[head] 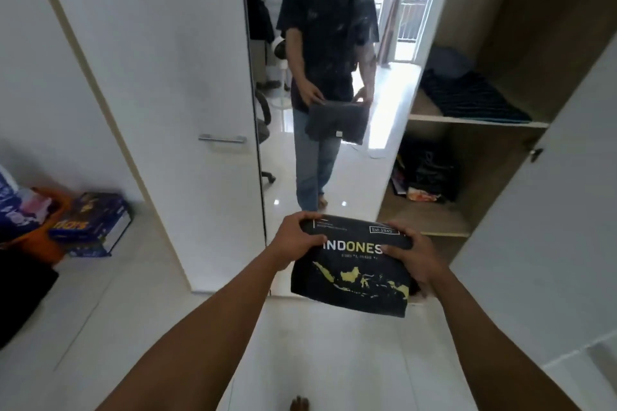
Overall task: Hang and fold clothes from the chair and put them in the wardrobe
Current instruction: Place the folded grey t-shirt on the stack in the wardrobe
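A single wide-angle view comes from the person's head, facing forward and tilted down at the wardrobe (pixel 494 157). Both forearms run up from the bottom edge to the left hand (pixel 297 238) and right hand (pixel 412 259), close in the lower centre on a folded shirt (pixel 354 280). The mirror door (pixel 367 143) at upper centre squarely faces the lens.

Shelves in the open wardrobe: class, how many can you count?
2. The upper shelf carries folded striped clothes. The lower shelf holds a dark heap. Others may be hidden above or below the frame.
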Motion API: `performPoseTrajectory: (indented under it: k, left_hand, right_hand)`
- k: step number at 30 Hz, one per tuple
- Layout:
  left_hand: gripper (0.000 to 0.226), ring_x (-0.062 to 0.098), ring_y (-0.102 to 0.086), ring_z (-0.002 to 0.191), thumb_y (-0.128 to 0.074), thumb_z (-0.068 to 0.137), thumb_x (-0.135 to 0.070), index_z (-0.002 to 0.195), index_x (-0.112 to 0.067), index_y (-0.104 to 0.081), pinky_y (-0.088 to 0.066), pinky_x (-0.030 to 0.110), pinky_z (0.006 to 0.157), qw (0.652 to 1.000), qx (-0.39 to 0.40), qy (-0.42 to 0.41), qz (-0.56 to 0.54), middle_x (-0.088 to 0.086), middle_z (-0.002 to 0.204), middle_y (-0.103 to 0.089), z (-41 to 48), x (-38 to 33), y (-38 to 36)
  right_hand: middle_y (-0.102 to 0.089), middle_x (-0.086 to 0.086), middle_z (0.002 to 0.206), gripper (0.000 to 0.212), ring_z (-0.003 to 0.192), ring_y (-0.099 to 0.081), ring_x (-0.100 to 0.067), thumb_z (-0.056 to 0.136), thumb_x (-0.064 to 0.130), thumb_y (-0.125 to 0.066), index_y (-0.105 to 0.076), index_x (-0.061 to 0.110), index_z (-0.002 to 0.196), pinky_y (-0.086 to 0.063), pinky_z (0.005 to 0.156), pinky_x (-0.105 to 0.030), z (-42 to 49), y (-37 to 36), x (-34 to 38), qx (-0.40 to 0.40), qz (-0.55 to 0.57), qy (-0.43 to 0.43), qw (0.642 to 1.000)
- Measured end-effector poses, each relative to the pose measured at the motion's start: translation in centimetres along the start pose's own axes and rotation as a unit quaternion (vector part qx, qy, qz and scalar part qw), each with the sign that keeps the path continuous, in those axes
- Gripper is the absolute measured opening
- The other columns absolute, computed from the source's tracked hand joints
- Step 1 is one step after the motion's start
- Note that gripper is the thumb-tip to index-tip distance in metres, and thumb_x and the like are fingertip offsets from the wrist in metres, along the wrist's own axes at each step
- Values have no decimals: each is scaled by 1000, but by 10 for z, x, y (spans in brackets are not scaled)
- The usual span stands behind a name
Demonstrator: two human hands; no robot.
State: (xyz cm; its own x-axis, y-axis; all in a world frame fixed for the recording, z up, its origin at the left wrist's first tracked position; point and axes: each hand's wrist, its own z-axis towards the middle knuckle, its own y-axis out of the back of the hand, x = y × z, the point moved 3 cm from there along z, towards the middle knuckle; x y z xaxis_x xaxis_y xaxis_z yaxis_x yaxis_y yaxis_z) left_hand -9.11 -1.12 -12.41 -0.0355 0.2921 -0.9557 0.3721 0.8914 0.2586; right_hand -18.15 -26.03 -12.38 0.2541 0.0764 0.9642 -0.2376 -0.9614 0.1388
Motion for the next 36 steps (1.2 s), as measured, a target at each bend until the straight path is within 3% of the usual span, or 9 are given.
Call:
performPoseTrajectory:
  k: [3,7,12,16,21,25,28,32,36]
  left_hand:
    - [49,12,-64,100,-82,79,-10,123,-21,-63,-60,27,82,999,20,-40,-4,3,115,-63,44,-45,-26]
    - [49,6,-62,94,-81,80,-11,124,-20,-62,-55,14,66,994,51,-91,-15,-10,106,-61,101,-116,-52]
    - [56,12,-68,99,-84,77,-7,128,-17,-63,-59,22,78,986,69,-147,-49,2,115,-67,169,-199,-75]
    - [68,7,-68,97,-83,77,-5,138,-16,-56,-58,23,83,977,105,-178,-60,-2,111,-69,215,-257,-99]
    - [82,19,-68,108,-83,76,-3,148,-19,-46,-58,39,93,970,172,-166,-44,5,124,-66,260,-308,-134]
    - [83,24,-69,108,-82,76,-2,148,-19,-43,-57,44,94,967,210,-129,-65,10,126,-66,293,-325,-173]
    - [81,28,-68,106,-82,77,-5,147,-23,-45,-58,45,92,977,172,-112,-63,13,127,-61,321,-339,-203]
    - [76,19,-66,99,-75,82,1,146,-26,-45,-61,26,73,982,109,-120,-98,3,120,-60,355,-361,-227]
    - [84,13,-63,104,-72,83,4,150,-35,-39,-59,23,76,978,21,-180,-104,-3,127,-55,389,-392,-230]
  right_hand:
    - [-65,-7,117,54,93,-70,-26,81,4,-79,-63,27,127,-62,66,-34,21,46,27,-38,16,15,999]
    - [-65,-8,123,54,104,-69,-31,77,11,-83,-64,41,118,-60,84,-51,56,104,79,-96,7,64,993]
    - [-63,-8,125,62,106,-69,-30,72,20,-85,-62,41,125,-59,88,-51,92,162,159,-123,-1,106,987]
    - [-62,-10,127,61,105,-69,-30,81,10,-79,-58,28,135,-58,90,-50,112,201,203,-153,10,135,979]
    - [-66,-10,120,57,93,-73,-25,85,5,-74,-57,21,137,-63,72,-33,132,258,240,-180,9,154,971]
    - [-69,-11,116,57,78,-76,-22,87,6,-72,-55,19,140,-60,59,-27,162,318,255,-165,-8,145,975]
    - [-70,-10,110,50,73,-75,-19,89,8,-70,-57,20,135,-58,55,-24,200,358,264,-143,-17,134,980]
    - [-66,-10,119,55,83,-75,-22,88,8,-70,-56,26,138,-61,63,-29,262,390,284,-89,-14,142,986]
    - [-62,-1,113,60,84,-74,-21,91,1,-64,-51,34,139,-61,63,-29,319,406,314,-52,14,195,979]
